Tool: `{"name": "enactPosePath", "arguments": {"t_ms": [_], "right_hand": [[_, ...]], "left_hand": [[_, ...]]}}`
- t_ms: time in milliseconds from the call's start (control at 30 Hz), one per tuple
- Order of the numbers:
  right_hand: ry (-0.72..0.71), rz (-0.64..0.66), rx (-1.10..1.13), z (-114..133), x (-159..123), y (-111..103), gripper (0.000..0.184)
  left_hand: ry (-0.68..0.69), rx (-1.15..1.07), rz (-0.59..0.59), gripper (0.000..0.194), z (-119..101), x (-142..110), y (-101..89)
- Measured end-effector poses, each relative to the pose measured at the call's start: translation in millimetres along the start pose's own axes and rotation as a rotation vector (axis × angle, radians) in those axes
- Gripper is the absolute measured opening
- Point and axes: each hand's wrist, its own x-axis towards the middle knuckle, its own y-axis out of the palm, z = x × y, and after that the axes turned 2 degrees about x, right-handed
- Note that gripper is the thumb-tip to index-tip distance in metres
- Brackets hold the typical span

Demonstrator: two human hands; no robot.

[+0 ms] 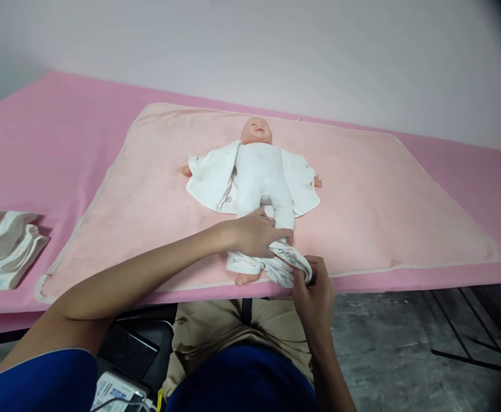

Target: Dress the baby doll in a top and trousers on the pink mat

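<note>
Pinching patterned garment [279, 273] in right hand [316, 290]; cannot tell grip of left hand [257, 233] over doll [261, 171]. Ease evenly, untwisted.

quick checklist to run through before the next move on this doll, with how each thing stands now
1. Doll with white cloth body and plastic head on its back on the pale pink fabric blanket: ok.
2. Right hand gripping the patterned white bunched cloth: ok, fingers and thumb pinch its edge.
3. Left hand over the doll's legs: ok; how firmly it holds, cannot tell.
4. Both feet in sight: not ok; one bare plastic foot shows, the other is hidden.
5. White cloth jacket closed: not ok, its fronts lie spread open.
</note>
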Motion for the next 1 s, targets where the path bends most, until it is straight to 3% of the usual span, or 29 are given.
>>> {"name": "enactPosePath", "arguments": {"t_ms": [233, 400, 567, 733, 867, 1000], "right_hand": [[-0.109, -0.008, -0.065, -3, 8, -2, 0.021], [0.015, 0.144, 0.062, -4, 13, -5, 0.023], [0.011, 0.317, 0.407, -2, 19, -9, 0.026], [-0.13, 0.311, 0.509, -3, 34, -4, 0.028], [-0.201, 0.392, 0.47, -13, 65, -8, 0.03], [-0.106, 0.639, 0.33, -17, 103, -31, 0.025]], "left_hand": [[-0.021, 0.004, -0.044, 0.049, -2, 1, 3.3], [0.01, -0.069, -0.059, 0.044, 1, 0, 1.1], [0.154, -0.411, -0.058, 0.046, 12, -6, -12.6], [0.339, -0.689, -0.089, 0.055, 26, -5, -18.3], [0.344, -0.646, -0.108, 0.06, 30, -2, -16.2], [0.24, -0.462, -0.226, 0.051, 27, -13, -12.5]]}}
